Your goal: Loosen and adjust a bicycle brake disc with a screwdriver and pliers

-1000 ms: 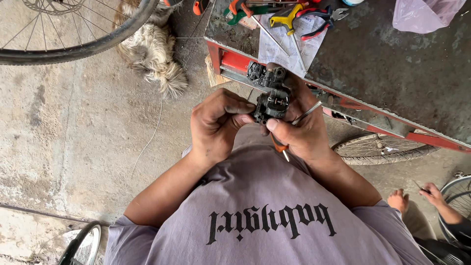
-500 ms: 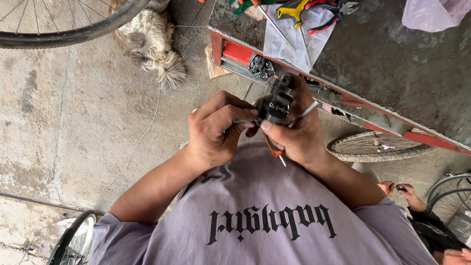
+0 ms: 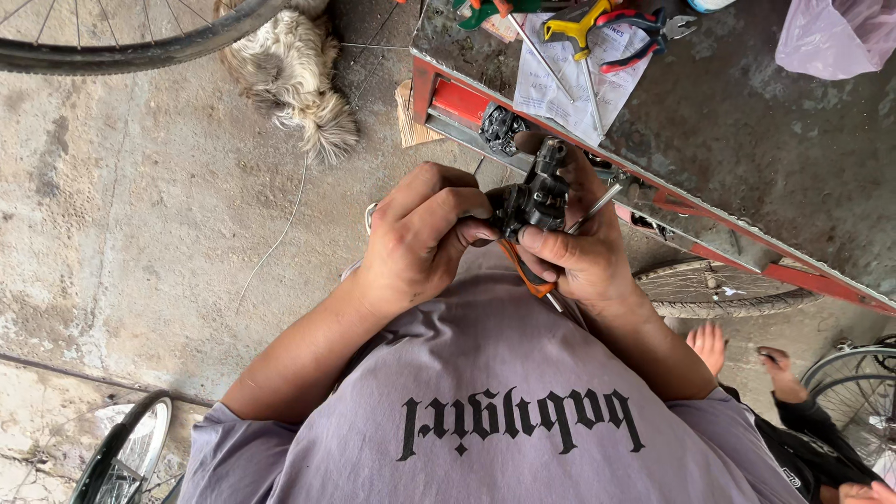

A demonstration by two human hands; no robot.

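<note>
A black metal bicycle part [image 3: 534,196] is held between both hands in front of my chest. My left hand [image 3: 420,238] grips its left side with curled fingers. My right hand [image 3: 579,247] wraps its right side and also holds a screwdriver with an orange handle [image 3: 523,271] and a thin metal shaft [image 3: 597,203]. Both hands hover just in front of the red-edged workbench [image 3: 747,140].
Pliers [image 3: 635,33], a yellow-handled tool [image 3: 574,21] and papers [image 3: 569,79] lie on the bench. A shaggy dog [image 3: 289,75] lies on the concrete floor. Bicycle wheels [image 3: 121,42] [image 3: 719,285] surround me. Another person's hands [image 3: 747,359] are at lower right. A pink bag [image 3: 835,33] sits at top right.
Both hands have drifted slightly with the black part as the view shifted; the grip on part and screwdriver stays the same.
</note>
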